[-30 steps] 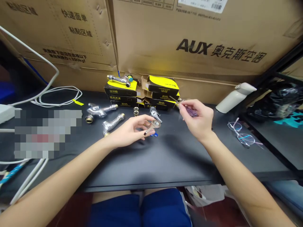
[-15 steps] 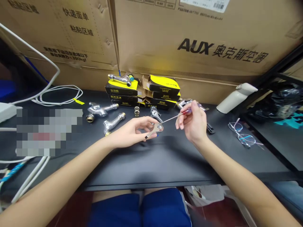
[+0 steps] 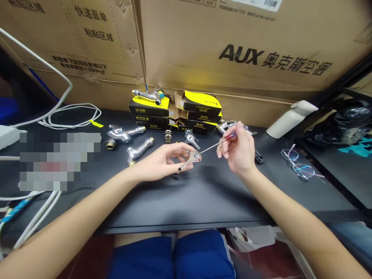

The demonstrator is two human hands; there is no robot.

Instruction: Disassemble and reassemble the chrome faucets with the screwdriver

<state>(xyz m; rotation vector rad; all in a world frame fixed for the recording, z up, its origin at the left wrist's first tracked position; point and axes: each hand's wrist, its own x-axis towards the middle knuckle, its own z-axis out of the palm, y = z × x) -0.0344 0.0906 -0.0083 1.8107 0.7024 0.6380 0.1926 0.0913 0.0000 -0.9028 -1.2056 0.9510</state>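
My left hand (image 3: 162, 162) is closed on a chrome faucet handle (image 3: 191, 158), its lever end pointing down and left and its round end toward the right. In my right hand (image 3: 240, 149) is a screwdriver (image 3: 213, 146) with a purplish-red grip, pinched between thumb and fingers. Its thin shaft slants down left, and the tip is at the round end of the handle; whether it sits in a screw I cannot tell. Behind my left hand lie another chrome handle (image 3: 191, 138), two stacked brass rings (image 3: 167, 135) and chrome faucet bodies (image 3: 141, 150).
Stacked black-and-yellow boxes (image 3: 202, 102) stand at the back, with a chrome faucet (image 3: 148, 95) on the left stack. To the right are a white bottle (image 3: 290, 119) and glasses (image 3: 302, 169). White cables (image 3: 69, 116) lie left. Large cartons (image 3: 186, 50) form the back wall.
Both hands stay nearly in place, with the screwdriver tip still at the handle's round end. The right hand has shifted very slightly, and the view has moved a little.
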